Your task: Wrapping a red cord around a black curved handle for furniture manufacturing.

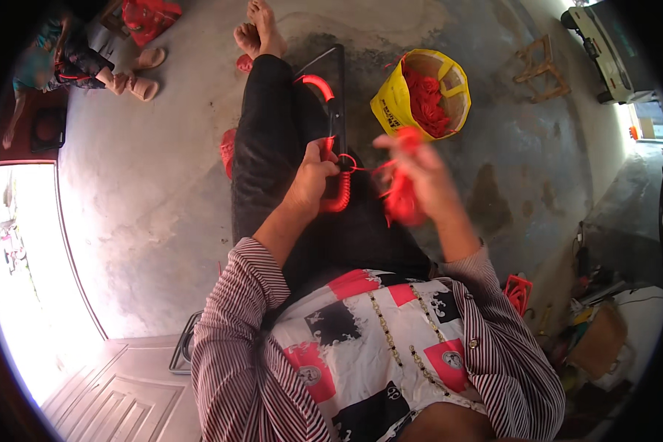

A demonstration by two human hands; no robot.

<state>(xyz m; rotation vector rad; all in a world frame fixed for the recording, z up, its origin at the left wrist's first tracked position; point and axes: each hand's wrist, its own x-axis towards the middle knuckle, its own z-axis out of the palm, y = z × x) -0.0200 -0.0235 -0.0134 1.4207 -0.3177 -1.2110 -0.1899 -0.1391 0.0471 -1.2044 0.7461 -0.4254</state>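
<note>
My left hand (306, 180) is closed on a curved handle, part of which is wound with tight coils of red cord (337, 195). A further red-wrapped arc (318, 87) shows beyond my fingers, beside a black bar frame (339, 110) lying along my legs. To the right, my right hand (429, 177), smeared by motion, grips a bundle of red cord (403, 197). A thin strand stretches from this bundle to the handle and loops around the black bar there. My fingers hide part of the handle.
A yellow bag (381, 103) of red material stands open beyond my right hand. Farther right is a small wooden stool frame (541, 70). Another person (74, 62) sits at the far left near a red bag (149, 18). A red basket (518, 293) is beside my right elbow.
</note>
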